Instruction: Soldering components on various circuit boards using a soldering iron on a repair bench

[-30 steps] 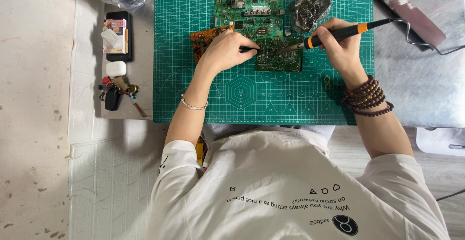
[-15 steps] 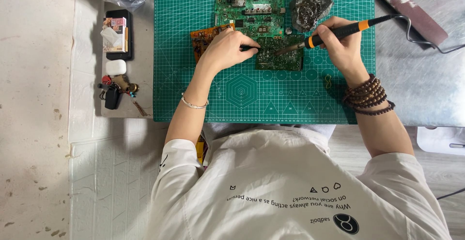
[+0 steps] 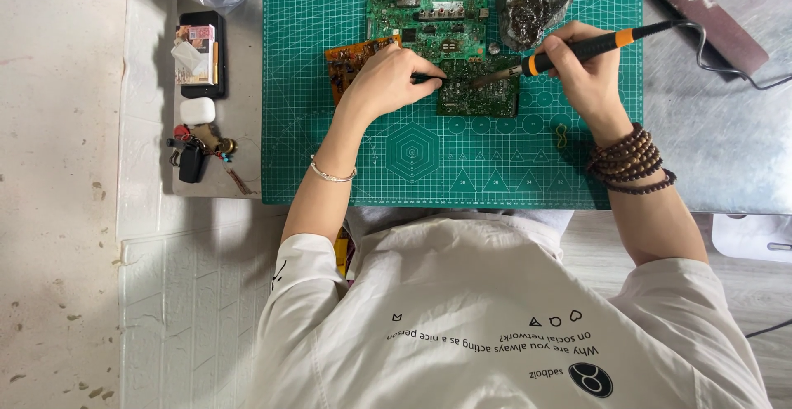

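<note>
On green mat (image 3: pixel 412 153), right hand (image 3: pixel 582 70) gripping soldering iron (image 3: pixel 577 50), tip indistinct

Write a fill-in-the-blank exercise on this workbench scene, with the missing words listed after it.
1. The right hand holds a black and orange soldering iron whose tip touches the small dark green ____.
2. The left hand wears a thin silver ____ at the wrist.
3. The boards lie on a green gridded cutting ____.

Missing words: circuit board; bracelet; mat.
</note>
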